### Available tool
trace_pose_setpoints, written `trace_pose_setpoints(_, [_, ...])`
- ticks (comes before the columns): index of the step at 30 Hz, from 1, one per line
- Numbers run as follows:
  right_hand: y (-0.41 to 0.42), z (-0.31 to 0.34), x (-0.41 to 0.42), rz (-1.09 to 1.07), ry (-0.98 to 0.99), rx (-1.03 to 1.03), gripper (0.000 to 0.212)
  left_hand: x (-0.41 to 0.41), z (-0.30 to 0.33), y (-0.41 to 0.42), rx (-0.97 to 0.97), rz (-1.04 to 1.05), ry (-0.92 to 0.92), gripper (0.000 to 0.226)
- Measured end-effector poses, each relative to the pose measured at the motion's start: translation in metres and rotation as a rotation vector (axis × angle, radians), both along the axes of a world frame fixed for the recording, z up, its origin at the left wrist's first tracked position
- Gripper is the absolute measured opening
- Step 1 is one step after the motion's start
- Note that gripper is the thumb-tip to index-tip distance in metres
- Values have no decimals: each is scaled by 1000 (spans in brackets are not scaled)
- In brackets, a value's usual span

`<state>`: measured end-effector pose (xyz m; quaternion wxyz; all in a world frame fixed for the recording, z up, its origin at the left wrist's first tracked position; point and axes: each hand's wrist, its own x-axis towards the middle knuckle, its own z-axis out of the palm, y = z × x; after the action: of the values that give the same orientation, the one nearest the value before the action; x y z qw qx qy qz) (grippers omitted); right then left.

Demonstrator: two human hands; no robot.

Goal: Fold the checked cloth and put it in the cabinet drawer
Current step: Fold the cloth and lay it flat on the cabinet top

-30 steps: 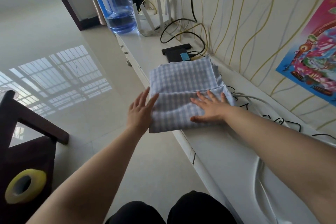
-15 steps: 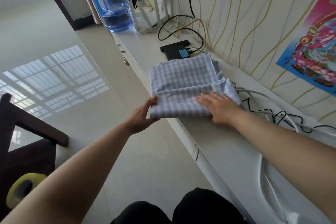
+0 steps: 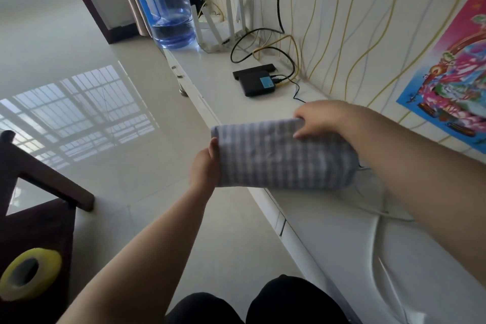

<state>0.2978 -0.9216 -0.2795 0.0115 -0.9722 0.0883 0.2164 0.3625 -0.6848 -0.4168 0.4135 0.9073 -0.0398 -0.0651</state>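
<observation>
No text, brand or number can be read. The colourful poster (image 3: 452, 79) on the wall right of the black box (image 3: 259, 83) shows only pictures, and the box's blue label is too small to read.

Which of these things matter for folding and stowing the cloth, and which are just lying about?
In use: checked cloth, left hand, right hand, white cabinet.
Lying about: water bottle, router, black box, tape roll, poster.
</observation>
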Motion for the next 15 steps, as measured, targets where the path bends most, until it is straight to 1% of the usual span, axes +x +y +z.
trace_pose_setpoints(3, [-3, -41, 7, -50, -431, -181, 31, 16, 4, -12, 27, 82, 184, 75])
trace_pose_setpoints(5, [-5, -71, 4, -35, -604, -220, 33, 22, 1, -16, 78, 118, 272, 81])
trace_pose_setpoints(6, [-1, -82, 3, -31, -652, -185, 38, 25, -2, -17, 101, 140, 308, 83])
trace_pose_setpoints(7, [4, -92, 3, -42, -657, -118, 45, 28, -4, -18, 122, 149, 339, 82])
trace_pose_setpoints(8, [11, -99, 3, -59, -607, -58, 52, 31, -5, -20, 136, 144, 358, 80])
trace_pose_setpoints(10, [23, -116, 3, -105, -373, 7, 63, 31, -5, -26, 115, 131, 404, 73])
trace_pose_setpoints(11, [24, -124, 2, -127, -258, 24, 68, 33, -6, -26, 62, 115, 432, 74])
trace_pose_setpoints(12, [22, -129, 0, -140, -182, 37, 71, 35, -8, -25, -58, 86, 520, 78])
trace_pose_setpoints(14, [16, -135, -1, -152, -152, 65, 74, 37, -8, -18, -410, 73, 832, 86])
trace_pose_setpoints(15, [15, -135, 0, -155, -150, 75, 74, 37, -6, -14, -516, 57, 921, 85])
